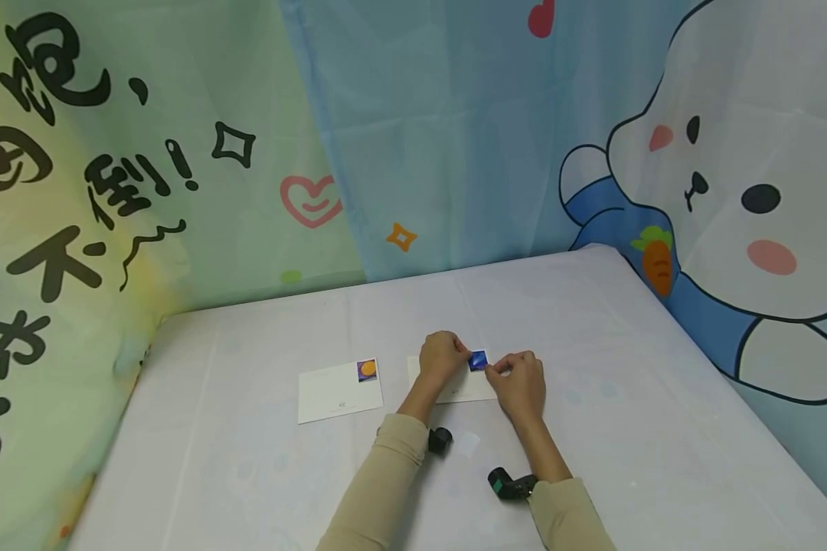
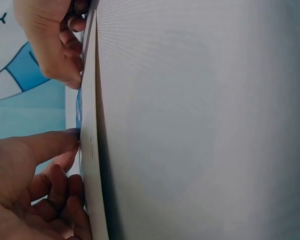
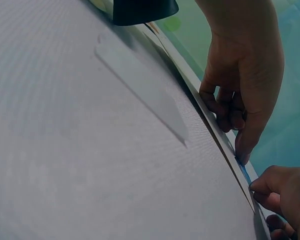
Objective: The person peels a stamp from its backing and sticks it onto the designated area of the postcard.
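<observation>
A small blue square stamp (image 1: 478, 360) lies over the top right corner of a white card (image 1: 465, 392). My left hand (image 1: 443, 354) pinches its left edge between thumb and forefinger. At the opposite edge, the right hand (image 1: 521, 383) pinches it with the fingertips. Seen side-on in the left wrist view, the blue stamp (image 2: 78, 111) is close against the card (image 2: 90, 145), between the two hands. The left hand and forearm cover part of this card in the head view.
Left of the hands lies a second white card (image 1: 325, 394) bearing a purple stamp with an orange circle (image 1: 367, 370). A pale translucent strip (image 3: 140, 92) lies on the white tablecloth (image 1: 248, 474) nearer the body. Black wrist cameras (image 1: 440, 441) hang beneath the forearms. A printed curtain (image 1: 441, 153) stands behind.
</observation>
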Demonstrator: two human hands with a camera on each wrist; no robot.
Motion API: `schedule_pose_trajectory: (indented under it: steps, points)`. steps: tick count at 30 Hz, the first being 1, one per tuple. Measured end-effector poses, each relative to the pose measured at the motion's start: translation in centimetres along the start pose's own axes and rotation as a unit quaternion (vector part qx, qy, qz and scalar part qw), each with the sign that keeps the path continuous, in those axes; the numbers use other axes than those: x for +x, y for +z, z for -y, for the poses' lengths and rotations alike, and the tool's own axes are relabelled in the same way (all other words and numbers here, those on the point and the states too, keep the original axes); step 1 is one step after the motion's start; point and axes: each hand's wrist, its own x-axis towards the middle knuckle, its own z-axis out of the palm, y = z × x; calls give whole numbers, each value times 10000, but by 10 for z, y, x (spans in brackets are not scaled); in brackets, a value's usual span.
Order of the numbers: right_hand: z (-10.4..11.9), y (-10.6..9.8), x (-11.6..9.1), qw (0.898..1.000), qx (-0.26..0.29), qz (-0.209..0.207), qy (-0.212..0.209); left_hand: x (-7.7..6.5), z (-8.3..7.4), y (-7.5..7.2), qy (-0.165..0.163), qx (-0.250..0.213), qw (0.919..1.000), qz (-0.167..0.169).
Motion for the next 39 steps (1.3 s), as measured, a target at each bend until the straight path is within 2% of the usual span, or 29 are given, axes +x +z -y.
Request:
schedule_pose_trajectory:
  steps: [12, 21, 27, 31, 34, 36, 39]
  points:
    - [4, 3, 0, 10000, -36, -20, -37, 0, 1, -10, 49, 104, 9999, 101]
    - [5, 6, 1, 9999, 1, 6, -169, 1, 5, -12, -175, -59, 9997, 160]
    - [9, 6, 2, 9998, -37, -14, -178, 4, 11, -18, -167, -664, 9976, 60]
    - [7, 8, 2, 9998, -15, -85, -175, 4, 17, -27, -239, -1426, 9891, 275]
    - [4, 9, 2, 9998, -5, -158, -120, 0, 21, -39, -198, -1847, 9824, 175]
    - [2, 8, 1, 9998, -1, -197, -94, -6, 23, -48, -99, -1878, 9822, -33]
    - [-1, 6, 2, 9997, -9, -223, -92, -20, 27, -62, 87, -1668, 9854, -331]
